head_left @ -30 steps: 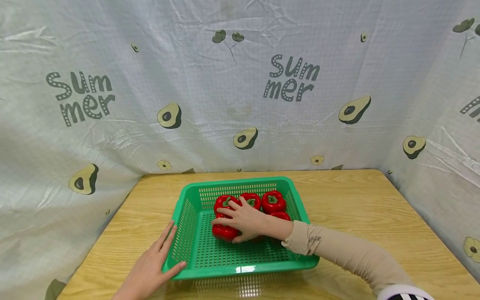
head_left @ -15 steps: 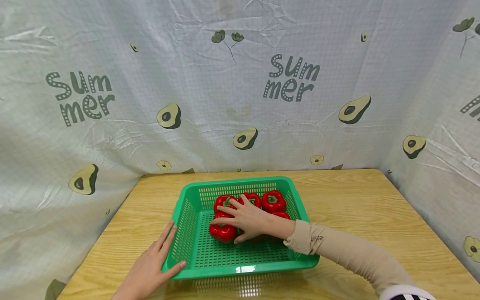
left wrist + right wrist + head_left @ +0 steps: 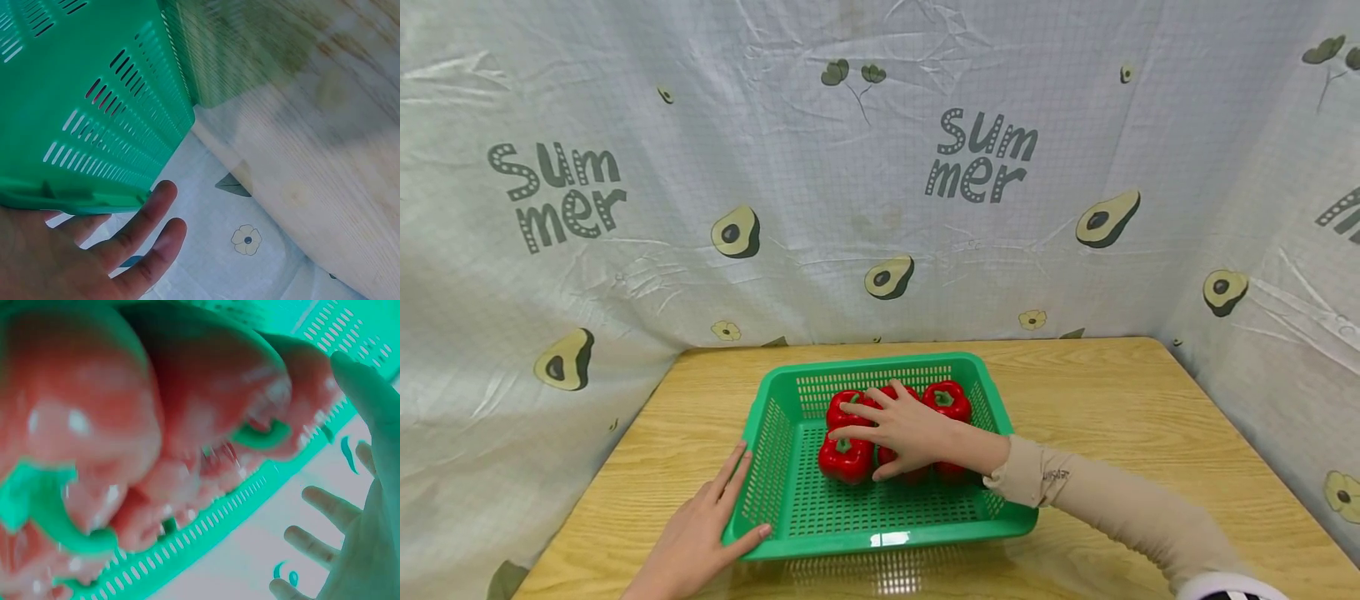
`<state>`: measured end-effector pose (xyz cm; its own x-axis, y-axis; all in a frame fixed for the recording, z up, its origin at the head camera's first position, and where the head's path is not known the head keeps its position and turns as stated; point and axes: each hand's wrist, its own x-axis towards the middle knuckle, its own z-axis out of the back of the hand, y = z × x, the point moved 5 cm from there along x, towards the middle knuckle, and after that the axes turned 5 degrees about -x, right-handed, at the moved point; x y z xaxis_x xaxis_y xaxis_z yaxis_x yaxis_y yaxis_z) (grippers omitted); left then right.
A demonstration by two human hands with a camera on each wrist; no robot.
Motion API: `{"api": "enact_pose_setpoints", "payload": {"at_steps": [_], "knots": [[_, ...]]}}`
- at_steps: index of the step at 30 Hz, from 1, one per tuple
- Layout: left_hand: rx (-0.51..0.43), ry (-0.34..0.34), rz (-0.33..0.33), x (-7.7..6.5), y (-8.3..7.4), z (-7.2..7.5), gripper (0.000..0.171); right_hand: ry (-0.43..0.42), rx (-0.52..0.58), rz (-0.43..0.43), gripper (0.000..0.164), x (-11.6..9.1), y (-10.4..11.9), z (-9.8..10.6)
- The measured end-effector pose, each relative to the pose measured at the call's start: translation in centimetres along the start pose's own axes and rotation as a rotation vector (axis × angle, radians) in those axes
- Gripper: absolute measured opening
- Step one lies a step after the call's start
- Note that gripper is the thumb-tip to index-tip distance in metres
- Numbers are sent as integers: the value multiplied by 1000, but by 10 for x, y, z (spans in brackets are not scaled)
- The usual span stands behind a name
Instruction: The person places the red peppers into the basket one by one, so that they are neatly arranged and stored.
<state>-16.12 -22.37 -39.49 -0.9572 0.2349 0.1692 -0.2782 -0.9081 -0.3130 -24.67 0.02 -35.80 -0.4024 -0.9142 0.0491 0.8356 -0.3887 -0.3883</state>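
A green plastic basket [image 3: 880,543] stands on the table with several red bell peppers inside, grouped toward its back and right. My left hand [image 3: 688,533] lies at the basket's left rim, with its thumb on the front-left corner. In the left wrist view, its straight fingers [image 3: 159,250] run beside the rim. Over the peppers is my right hand [image 3: 904,429], fingers spread, partly covering the middle ones. The front-left bell pepper [image 3: 846,462] shows its green stem near the fingers. In the right wrist view, the right hand [image 3: 356,531] appears apart from the peppers and grips nothing.
The basket's slotted floor [image 3: 808,492] shows at left and front. A wooden table [image 3: 1097,408] extends on both sides. A pale avocado-print cloth [image 3: 820,167] hangs behind the table and along its sides.
The front-left bell pepper has shifted slightly left and its stem now shows. My right hand has drawn back to the right from it, fingers spread. My left hand stays at the rim.
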Motion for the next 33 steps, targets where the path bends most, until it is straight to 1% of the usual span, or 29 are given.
{"api": "enact_pose_setpoints", "payload": {"at_steps": [6, 13, 19, 24, 29, 33], "knots": [[15, -26, -14, -1, -1, 5, 83, -25, 41, -33, 73, -21, -11, 14], [5, -49, -34, -2, 1, 10, 78, -64, 3, -71, 71, -53, -20, 18], [-17, -49, -40, -3, 1, 13, 72, -116, 15, -119, 69, -83, -31, 22], [-62, -74, -74, -5, -1, 17, 61, -158, 36, -162, 66, -116, -41, 19], [-70, -147, -132, -8, 1, 25, 50, -223, 45, -221, 63, -152, -52, 9], [-85, -180, -145, -10, 7, 33, 44, -258, 47, -266, 61, -178, -60, -3]]}}
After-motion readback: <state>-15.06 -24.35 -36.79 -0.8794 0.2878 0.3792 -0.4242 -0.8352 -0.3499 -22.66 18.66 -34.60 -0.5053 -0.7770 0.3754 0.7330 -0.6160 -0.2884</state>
